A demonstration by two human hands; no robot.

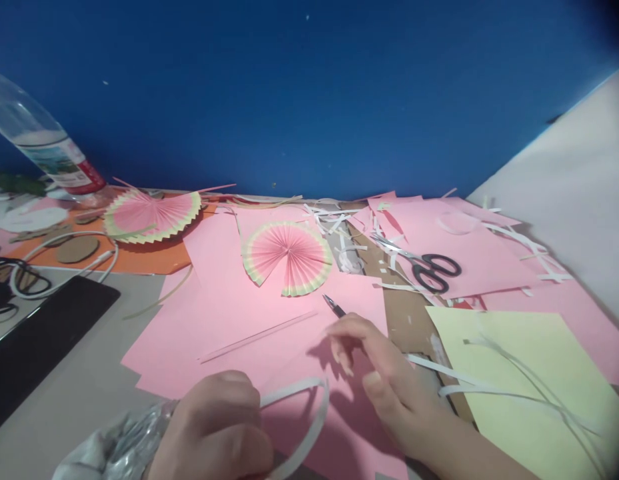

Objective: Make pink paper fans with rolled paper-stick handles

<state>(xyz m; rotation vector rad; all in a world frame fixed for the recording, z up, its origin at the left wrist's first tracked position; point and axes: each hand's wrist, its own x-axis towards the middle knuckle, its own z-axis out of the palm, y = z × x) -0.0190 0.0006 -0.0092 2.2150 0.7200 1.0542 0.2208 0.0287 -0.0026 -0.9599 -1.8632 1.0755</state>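
My left hand (214, 427) is closed in a fist around a narrow white paper strip (314, 427), which bends in a loop to its right. Opposite it my right hand (384, 380) hovers over pink paper (284, 333), fingers curled loosely and apart, nothing visible between them. A pen (333, 306) points away just beyond its index finger; the rest is hidden behind the hand. A thin clear straight strip (259, 337) lies on the pink sheets. Farther back rests a pleated paper fan (289, 257), pink with a yellow-green edge, with a gap at its bottom.
Black-handled scissors (434, 270) lie on pink sheets at right, near white scraps (334, 217). A yellow-green sheet (519, 400) carries loose strips. At left are a second fan (152, 213), a plastic bottle (54, 153), a black phone (54, 340), cardboard discs (76, 249) and cables.
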